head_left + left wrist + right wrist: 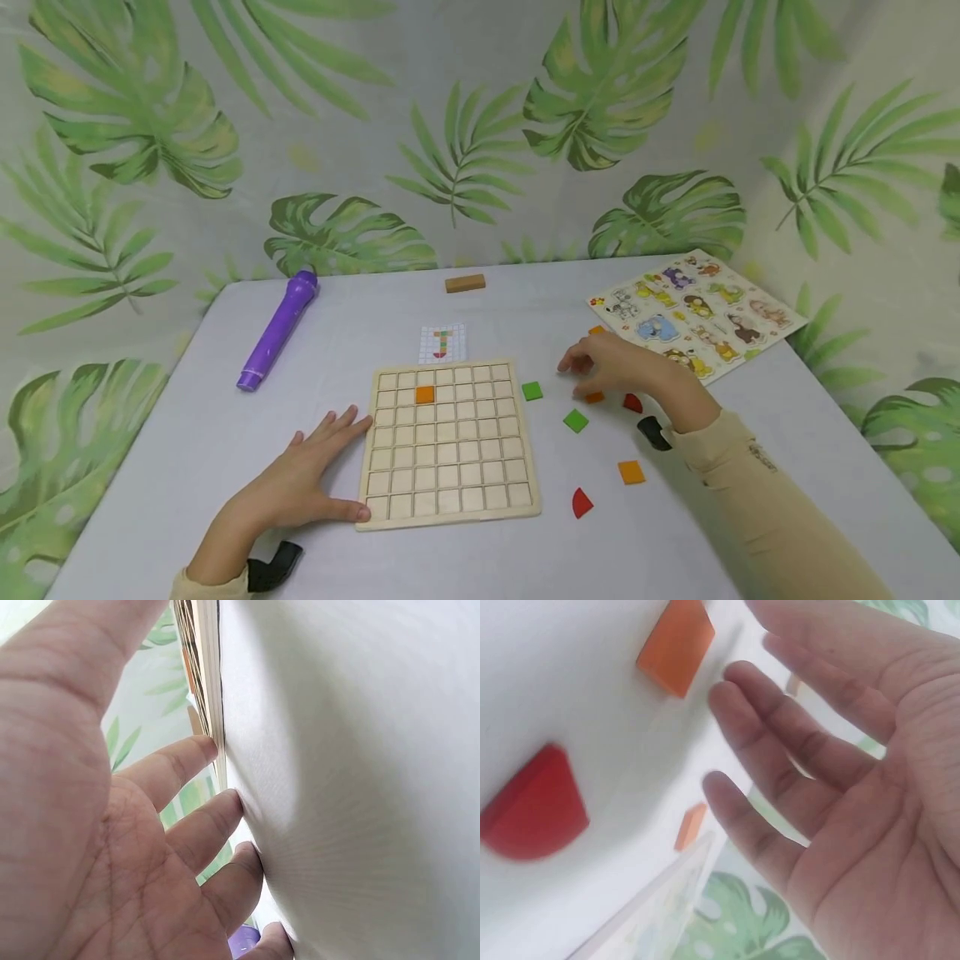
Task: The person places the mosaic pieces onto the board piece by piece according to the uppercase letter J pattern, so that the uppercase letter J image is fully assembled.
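My left hand (300,482) rests at the left side of a wooden grid board (447,456), fingers spread, thumb and index fingertip touching its edge. One orange square tile (425,395) lies in a cell near the board's top. My right hand (621,365) hovers to the right of the board, fingers loosely bent and holding nothing. Beneath it is an orange tile (676,649), partly covered in the head view. A red quarter-circle piece (536,806) lies close to that hand. Two green tiles, one nearer the board (532,391), lie between the board and my right hand.
Nearer me lie another orange tile (632,472) and a red quarter-circle (582,503). A small pattern card (429,344) sits behind the board, a wooden block (465,283) farther back. A purple microphone-shaped object (277,332) is left; an animal picture board (720,321) is right.
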The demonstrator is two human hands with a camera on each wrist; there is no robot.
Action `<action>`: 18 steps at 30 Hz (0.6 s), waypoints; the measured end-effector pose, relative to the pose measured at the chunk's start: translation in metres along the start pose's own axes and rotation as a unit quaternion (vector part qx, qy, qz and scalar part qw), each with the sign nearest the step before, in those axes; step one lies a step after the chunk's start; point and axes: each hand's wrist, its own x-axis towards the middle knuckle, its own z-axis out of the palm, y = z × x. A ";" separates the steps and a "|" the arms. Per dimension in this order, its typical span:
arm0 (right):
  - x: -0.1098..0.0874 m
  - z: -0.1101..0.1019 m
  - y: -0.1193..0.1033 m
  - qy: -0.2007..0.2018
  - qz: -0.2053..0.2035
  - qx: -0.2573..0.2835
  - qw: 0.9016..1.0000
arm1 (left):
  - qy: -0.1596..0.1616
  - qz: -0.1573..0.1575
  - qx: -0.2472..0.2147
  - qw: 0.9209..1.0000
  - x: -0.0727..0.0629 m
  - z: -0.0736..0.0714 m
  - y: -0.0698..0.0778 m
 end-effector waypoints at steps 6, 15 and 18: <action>-0.017 -0.003 0.010 -0.011 0.032 0.027 0.999 | 0.002 0.010 0.002 1.000 0.003 0.000 0.000; -0.016 0.004 0.014 0.010 0.010 0.007 1.000 | -0.004 0.001 -0.002 1.000 0.002 0.000 0.000; -0.012 0.007 0.015 0.018 -0.004 -0.003 1.000 | -0.005 0.000 0.002 1.000 0.001 0.000 0.001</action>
